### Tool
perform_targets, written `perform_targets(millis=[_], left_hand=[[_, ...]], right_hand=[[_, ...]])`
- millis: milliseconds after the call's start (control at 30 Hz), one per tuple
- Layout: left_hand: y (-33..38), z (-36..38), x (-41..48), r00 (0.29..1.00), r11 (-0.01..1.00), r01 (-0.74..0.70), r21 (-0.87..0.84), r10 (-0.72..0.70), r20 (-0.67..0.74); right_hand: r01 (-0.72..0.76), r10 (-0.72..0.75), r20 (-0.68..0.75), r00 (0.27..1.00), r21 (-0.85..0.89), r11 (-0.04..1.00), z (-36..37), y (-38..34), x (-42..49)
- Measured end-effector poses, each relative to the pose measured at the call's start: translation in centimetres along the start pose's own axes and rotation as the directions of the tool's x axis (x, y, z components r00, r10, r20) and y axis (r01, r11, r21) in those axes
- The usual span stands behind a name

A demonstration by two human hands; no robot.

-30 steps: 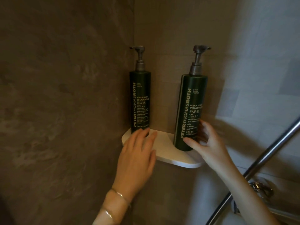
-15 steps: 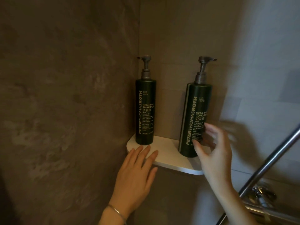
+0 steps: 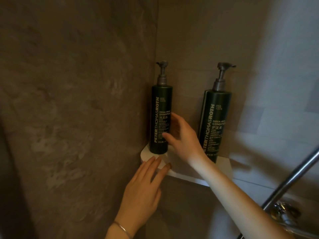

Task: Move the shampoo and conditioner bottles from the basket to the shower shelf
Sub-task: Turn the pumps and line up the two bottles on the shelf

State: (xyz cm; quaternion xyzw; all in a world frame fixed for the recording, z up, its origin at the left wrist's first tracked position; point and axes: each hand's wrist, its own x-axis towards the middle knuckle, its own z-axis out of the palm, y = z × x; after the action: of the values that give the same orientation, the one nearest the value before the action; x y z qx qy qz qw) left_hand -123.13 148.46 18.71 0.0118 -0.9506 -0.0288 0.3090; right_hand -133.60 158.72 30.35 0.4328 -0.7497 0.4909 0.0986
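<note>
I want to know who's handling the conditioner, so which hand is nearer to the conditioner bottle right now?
Right. The right hand is between the bottles, reaching to the shampoo bottle, its forearm crossing the conditioner bottle. The left hand is lower left.

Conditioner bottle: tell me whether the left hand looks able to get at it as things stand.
Probably not directly: the right hand and forearm cross between the left hand and the conditioner bottle. It would have to go around.

Two pump bottles: shampoo bottle [image 3: 161, 118], conditioner bottle [image 3: 215, 121]; seemingly one shelf [image 3: 222, 169].
</note>
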Motion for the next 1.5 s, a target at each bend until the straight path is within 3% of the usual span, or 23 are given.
perform_targets(millis=[167, 400, 533, 933, 1133, 1500], left_hand=[[0.0, 0.0, -0.4, 1.000, 1.000, 0.010, -0.015, -0.010, 0.000], [0.2, 0.0, -0.1, 0.998, 0.997, 0.051, -0.065, -0.053, -0.037], [-0.3, 0.6, 0.0, 0.999, 0.996, 0.020, -0.092, -0.022, -0.028], [0.0, -0.4, -0.2, 0.999, 0.992, 0.032, -0.121, -0.029, 0.028], [0.0, -0.6, -0.1, 0.998, 0.981, 0.048, -0.189, -0.054, -0.026], [0.2, -1.8, 1.1, 0.993, 0.989, -0.002, -0.151, -0.016, -0.115]], right_hand=[[-0.105, 0.097, 0.056, 0.994, 0.149, 0.983, 0.6, 0.0, 2.2], [-0.138, 0.138, 0.017, 0.990, 0.206, 0.969, 1.2, 1.4, 2.9], [-0.191, 0.179, 0.066, 0.982, 0.338, 0.921, 1.6, 1.6, 2.7], [-0.148, 0.147, 0.023, 0.989, 0.282, 0.948, 1.5, 2.3, 2.8], [-0.159, 0.155, 0.037, 0.987, 0.288, 0.944, 1.5, 2.3, 2.9], [-0.100, 0.098, 0.017, 0.995, 0.206, 0.973, 1.3, 2.3, 2.6]])
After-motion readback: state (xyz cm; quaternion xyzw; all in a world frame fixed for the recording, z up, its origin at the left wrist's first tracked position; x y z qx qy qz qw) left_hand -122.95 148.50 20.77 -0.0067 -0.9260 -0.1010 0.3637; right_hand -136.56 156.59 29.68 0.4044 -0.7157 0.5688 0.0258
